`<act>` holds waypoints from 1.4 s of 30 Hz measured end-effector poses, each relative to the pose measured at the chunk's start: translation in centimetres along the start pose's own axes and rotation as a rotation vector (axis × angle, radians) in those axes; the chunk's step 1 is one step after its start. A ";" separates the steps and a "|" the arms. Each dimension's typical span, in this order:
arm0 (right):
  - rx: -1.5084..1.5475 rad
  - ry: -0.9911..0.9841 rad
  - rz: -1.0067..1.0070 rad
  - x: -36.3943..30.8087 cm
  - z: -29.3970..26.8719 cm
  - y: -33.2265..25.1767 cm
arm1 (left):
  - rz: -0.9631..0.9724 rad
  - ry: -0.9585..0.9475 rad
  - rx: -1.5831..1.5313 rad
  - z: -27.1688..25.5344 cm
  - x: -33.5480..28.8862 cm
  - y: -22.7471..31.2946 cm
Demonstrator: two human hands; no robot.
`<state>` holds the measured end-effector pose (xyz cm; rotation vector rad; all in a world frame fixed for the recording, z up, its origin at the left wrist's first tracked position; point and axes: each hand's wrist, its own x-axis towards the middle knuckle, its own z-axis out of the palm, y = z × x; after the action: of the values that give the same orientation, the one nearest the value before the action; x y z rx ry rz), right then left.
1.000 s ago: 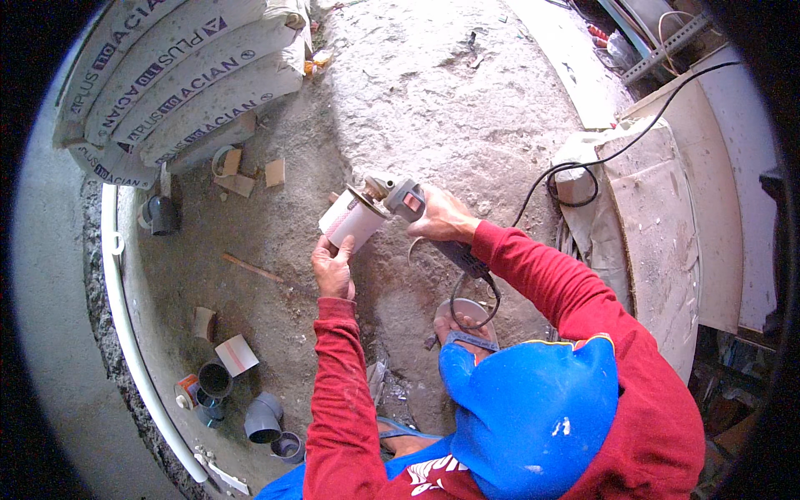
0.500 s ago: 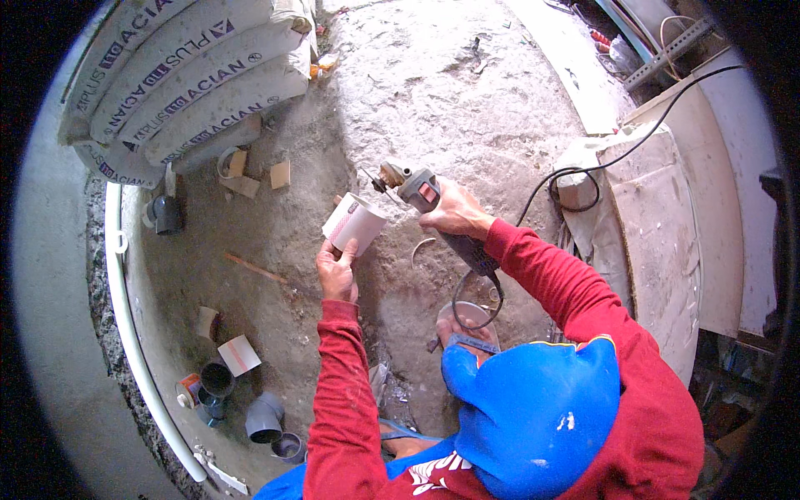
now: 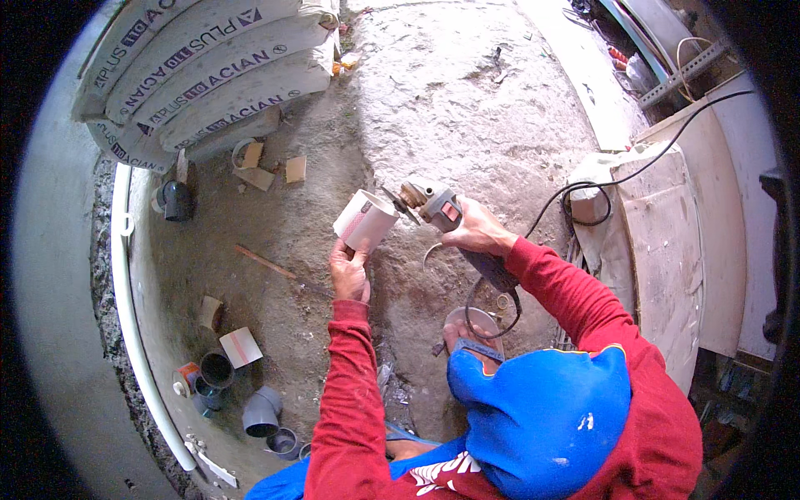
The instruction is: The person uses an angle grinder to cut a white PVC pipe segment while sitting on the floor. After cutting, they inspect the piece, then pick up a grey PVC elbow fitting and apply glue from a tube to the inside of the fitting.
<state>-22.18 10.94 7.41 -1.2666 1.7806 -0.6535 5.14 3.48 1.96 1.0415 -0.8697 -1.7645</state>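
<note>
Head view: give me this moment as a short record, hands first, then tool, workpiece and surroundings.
left hand: gripping white pipe piece near its lower side
right hand: wrapped around angle grinder
disc: beside the pipe piece's right end; contact cannot be told
workpiece: short, white, with a reddish patterned strip; held above the floor
cord: black, looped right of the right hand
upper left: stacked bags
lower left: grey elbow fitting
far left: long white pipe
</note>
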 end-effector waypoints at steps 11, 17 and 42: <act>0.122 -0.020 0.047 -0.3 -0.4 -1.1 | 0.067 0.033 0.095 0.3 0.2 -0.9; 0.082 0.004 0.061 0.6 -0.1 -2.8 | 0.093 0.012 0.203 0.3 0.1 -0.8; -0.048 -0.028 0.114 2.4 1.2 -1.8 | 0.092 0.041 0.242 0.8 0.2 -0.4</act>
<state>-20.62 8.18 7.41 -1.1904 1.8407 -0.5287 4.23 3.57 1.88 1.1694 -1.1078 -1.5830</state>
